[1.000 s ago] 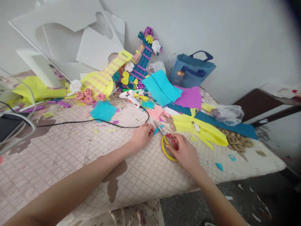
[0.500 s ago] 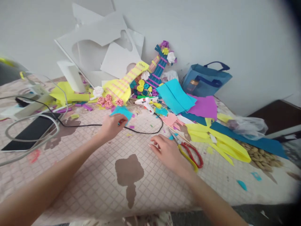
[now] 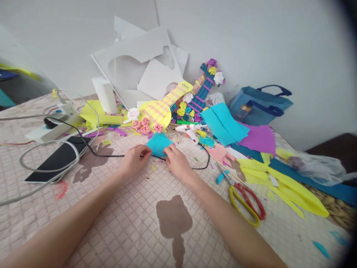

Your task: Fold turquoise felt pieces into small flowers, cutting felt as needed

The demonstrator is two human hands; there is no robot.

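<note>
A small turquoise piece of crepe paper (image 3: pixel 158 144) is held upright between my two hands over the table. My left hand (image 3: pixel 136 158) pinches its lower left corner, fingers closed. At its lower right corner, my right hand (image 3: pixel 176 158) has the fingers closed on the edge. Behind the paper lies a yellow paper guitar (image 3: pixel 156 113) with pink stripes and pink paper roses (image 3: pixel 145 125) along its lower side. A black cable (image 3: pixel 108 156) passes behind both hands. Scissors (image 3: pixel 245 203) with red and yellow handles rest to the right of my right forearm.
A white glue gun (image 3: pixel 189 131) lies behind the hands. Turquoise sheets (image 3: pixel 224 124), a purple sheet (image 3: pixel 259 137) and yellow paper (image 3: pixel 284 182) cover the right side. A blue bag (image 3: pixel 256 108) stands at the wall. At left are a power strip (image 3: pixel 52 128) and a black tablet-like slab (image 3: pixel 55 160).
My right hand has moved from beside the scissors to the turquoise paper and taken its right edge. My left hand keeps hold. The camera view has shifted left.
</note>
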